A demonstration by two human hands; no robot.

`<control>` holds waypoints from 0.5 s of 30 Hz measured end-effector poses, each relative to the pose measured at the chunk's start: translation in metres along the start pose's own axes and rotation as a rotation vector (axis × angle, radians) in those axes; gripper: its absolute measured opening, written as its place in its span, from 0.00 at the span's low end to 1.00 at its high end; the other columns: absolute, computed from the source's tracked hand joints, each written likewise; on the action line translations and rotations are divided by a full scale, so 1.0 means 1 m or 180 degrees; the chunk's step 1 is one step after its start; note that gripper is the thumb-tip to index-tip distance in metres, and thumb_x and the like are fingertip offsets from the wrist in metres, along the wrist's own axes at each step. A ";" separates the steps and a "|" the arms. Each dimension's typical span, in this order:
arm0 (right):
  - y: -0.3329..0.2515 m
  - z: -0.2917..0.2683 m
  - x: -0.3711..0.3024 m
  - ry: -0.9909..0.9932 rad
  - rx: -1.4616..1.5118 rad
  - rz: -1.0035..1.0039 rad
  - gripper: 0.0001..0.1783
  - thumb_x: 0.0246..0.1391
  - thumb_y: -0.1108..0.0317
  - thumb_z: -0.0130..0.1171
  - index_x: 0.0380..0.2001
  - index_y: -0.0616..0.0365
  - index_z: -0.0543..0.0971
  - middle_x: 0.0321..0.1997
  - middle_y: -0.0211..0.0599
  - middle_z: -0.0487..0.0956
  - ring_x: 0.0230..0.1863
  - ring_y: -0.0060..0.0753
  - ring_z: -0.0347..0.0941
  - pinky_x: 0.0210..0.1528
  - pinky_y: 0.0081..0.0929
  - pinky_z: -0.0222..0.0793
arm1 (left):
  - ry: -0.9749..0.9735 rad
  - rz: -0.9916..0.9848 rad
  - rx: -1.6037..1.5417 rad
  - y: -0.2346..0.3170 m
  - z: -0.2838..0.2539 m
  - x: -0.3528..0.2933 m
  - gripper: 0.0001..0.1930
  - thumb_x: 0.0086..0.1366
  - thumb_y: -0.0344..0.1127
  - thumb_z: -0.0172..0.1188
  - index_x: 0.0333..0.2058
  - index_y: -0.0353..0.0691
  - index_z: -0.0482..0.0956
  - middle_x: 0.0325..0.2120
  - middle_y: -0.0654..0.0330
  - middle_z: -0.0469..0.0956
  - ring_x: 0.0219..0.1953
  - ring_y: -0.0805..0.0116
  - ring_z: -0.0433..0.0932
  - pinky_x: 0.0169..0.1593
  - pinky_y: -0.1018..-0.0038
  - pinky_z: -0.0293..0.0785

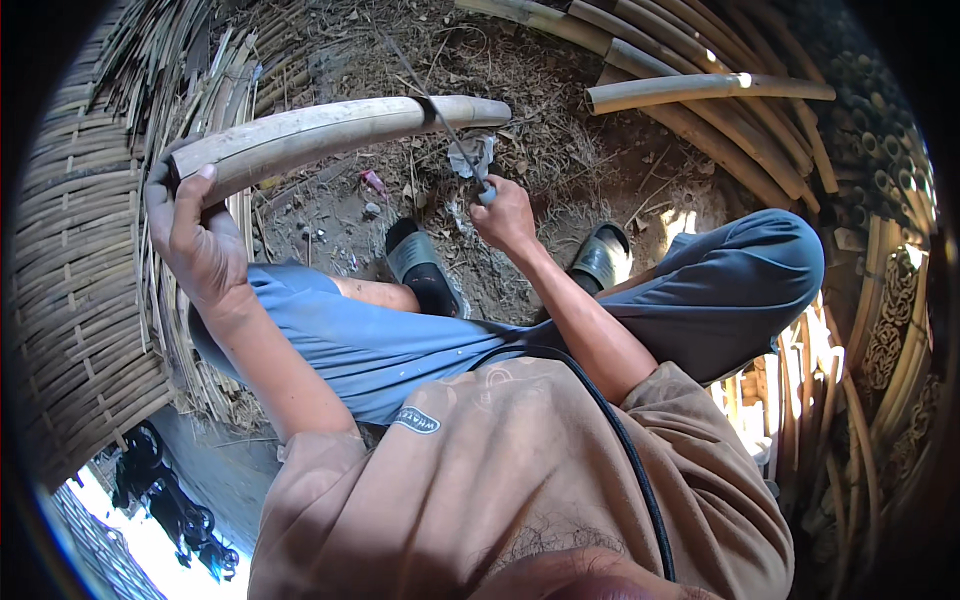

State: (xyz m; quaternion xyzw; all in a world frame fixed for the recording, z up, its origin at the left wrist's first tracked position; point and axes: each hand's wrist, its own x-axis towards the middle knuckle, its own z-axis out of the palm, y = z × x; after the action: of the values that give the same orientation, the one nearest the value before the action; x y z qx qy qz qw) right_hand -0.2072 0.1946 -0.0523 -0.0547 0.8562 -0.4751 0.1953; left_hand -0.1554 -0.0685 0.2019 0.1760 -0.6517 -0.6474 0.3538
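A pale, rounded bamboo length is marked by a lengthwise line. Straw-littered dirt ground is flanked by a woven panel at nine o'clock and stacked bamboo at one o'clock. The bamboo length is gripped endwise by the left hand, extended toward three o'clock; a thin tool is clasped by the right hand.

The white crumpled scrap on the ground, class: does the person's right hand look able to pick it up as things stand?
Probably not: the right hand is closed round the handle of a long thin tool, which crosses in front of the white scrap.
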 end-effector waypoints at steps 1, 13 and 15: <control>0.015 0.004 0.000 0.0014 0.0009 0.0010 0.22 0.49 0.62 0.65 0.44 0.67 0.82 0.36 0.63 0.83 0.43 0.65 0.81 0.48 0.48 0.77 | -0.0019 -0.0001 0.0000 -0.003 -0.005 -0.001 0.22 0.58 0.27 0.64 0.51 0.28 0.76 0.46 0.53 0.77 0.49 0.64 0.75 0.61 0.70 0.66; 0.013 0.005 -0.002 -0.0093 0.0066 0.0250 0.21 0.50 0.63 0.64 0.46 0.64 0.83 0.40 0.65 0.83 0.46 0.61 0.81 0.52 0.48 0.77 | 0.0088 0.0046 0.0365 -0.016 -0.022 0.004 0.19 0.65 0.30 0.67 0.53 0.32 0.76 0.48 0.53 0.78 0.53 0.61 0.77 0.59 0.62 0.73; 0.053 0.009 0.009 -0.0194 0.0187 0.1042 0.16 0.49 0.65 0.64 0.39 0.65 0.83 0.32 0.55 0.85 0.37 0.57 0.83 0.44 0.47 0.77 | 0.0147 -0.0001 0.0287 -0.026 -0.020 0.011 0.19 0.65 0.30 0.67 0.53 0.32 0.76 0.48 0.53 0.78 0.52 0.61 0.78 0.58 0.61 0.74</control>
State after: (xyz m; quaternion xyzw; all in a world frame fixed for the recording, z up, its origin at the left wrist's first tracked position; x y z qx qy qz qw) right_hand -0.2072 0.2132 -0.1034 0.0769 0.8331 -0.4599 0.2975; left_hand -0.1552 -0.0927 0.1774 0.2068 -0.6718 -0.6132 0.3604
